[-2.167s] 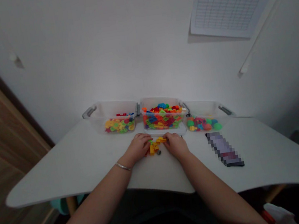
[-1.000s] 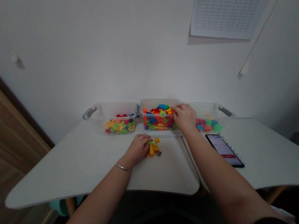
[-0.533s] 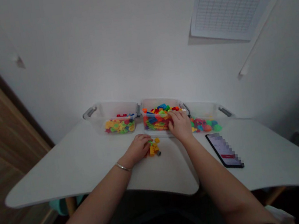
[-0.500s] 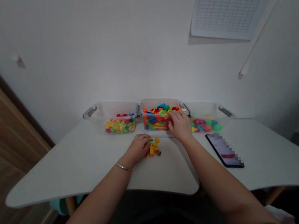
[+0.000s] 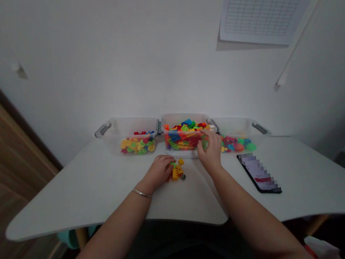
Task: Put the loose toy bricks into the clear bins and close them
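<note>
My left hand (image 5: pixel 161 168) rests on the white table with its fingers curled over a small cluster of yellow and green toy building blocks (image 5: pixel 176 172). Its fingertips cover part of the cluster. A small dark piece (image 5: pixel 183 177) sits at the cluster's right edge. My right hand (image 5: pixel 210 149) is at the front right corner of the middle clear bin (image 5: pixel 176 152), thumb and fingers bent towards each other. Green shows between them; whether it is a held piece or something behind is unclear. Mixed coloured blocks (image 5: pixel 188 126) fill this bin.
Another clear bin (image 5: pixel 109 140) with colourful pieces stands to the left, and a third (image 5: pixel 233 124) to the right. A phone (image 5: pixel 259 175) lies on the table (image 5: pixel 81 190) right of my right arm. Behind the bins rises a wall (image 5: pixel 116 60) with a printed sheet (image 5: pixel 264 7).
My right hand has drawn back from over the middle bin's front rim, moving slightly down and right, with its fingers more bent. My left hand stays on the block cluster.
</note>
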### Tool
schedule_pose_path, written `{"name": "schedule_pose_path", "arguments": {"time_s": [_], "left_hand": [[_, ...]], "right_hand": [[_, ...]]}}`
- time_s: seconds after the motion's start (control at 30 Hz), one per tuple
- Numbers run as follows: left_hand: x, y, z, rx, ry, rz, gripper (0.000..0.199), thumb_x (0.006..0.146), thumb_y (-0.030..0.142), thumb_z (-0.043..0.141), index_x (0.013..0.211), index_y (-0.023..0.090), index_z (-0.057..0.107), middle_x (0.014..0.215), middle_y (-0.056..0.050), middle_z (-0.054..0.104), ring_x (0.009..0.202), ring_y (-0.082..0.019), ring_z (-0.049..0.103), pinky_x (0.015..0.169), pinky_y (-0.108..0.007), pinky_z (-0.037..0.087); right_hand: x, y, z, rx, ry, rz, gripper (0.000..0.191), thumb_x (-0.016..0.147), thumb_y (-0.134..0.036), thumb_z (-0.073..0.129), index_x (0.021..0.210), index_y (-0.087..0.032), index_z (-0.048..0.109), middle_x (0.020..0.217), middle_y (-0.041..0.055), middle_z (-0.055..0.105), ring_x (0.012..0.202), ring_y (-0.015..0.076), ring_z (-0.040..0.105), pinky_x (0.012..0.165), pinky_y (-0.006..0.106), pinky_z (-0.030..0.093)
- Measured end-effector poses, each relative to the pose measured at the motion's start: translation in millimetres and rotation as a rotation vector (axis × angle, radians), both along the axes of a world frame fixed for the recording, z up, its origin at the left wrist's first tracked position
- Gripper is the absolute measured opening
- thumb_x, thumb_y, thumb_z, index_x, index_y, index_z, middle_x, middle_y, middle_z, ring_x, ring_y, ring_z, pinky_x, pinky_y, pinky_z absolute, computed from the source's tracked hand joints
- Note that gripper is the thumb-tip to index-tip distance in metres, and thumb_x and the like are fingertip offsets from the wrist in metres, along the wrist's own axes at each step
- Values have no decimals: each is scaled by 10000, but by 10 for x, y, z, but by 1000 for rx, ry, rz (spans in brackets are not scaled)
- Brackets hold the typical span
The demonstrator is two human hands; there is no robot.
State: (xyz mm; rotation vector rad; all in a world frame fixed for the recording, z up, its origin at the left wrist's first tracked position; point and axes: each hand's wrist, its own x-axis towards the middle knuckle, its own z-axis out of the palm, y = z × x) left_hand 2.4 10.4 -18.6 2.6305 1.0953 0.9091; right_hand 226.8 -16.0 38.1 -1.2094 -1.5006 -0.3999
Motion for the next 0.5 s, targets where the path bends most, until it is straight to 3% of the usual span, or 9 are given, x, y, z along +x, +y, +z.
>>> {"name": "schedule_pose_path", "arguments": {"time_s": [0.1,0.2,0.37,0.5], "left_hand": [[8,0,2,2,9,7,281,897,180,514,1109,167,698,1122,-99,701,1102,-239,582,1023,-423,452],[9,11,-13,7,2,7,275,894,181,523,1106,175,697,1135,-93,699,1106,-237,585,1028,-422,449],[-3,40,-54,6,5,2,275,886,178,533,1109,186,693,1154,-94,697,1114,-232,596,1027,-420,458],[-10,46,-78,10,-4,-9,277,895,185,529,1123,193,686,1171,-87,691,1134,-225,588,1041,-407,452]], "right_hand": [[-57,-48,-169,-68,75,133,267,844,-190,464,1040,-191,645,1041,106,674,1038,241,586,962,439,454],[-100,-44,-368,-281,43,287,254,823,-142,470,931,-203,691,973,86,708,969,225,626,911,406,496],[-116,-22,-575,-571,-149,513,339,799,-76,507,1011,-228,724,1164,63,706,1111,205,627,1028,408,450],[-90,-28,-595,-589,-181,479,393,801,-53,506,1100,-216,701,1213,70,681,1152,191,602,1057,389,434]]}}
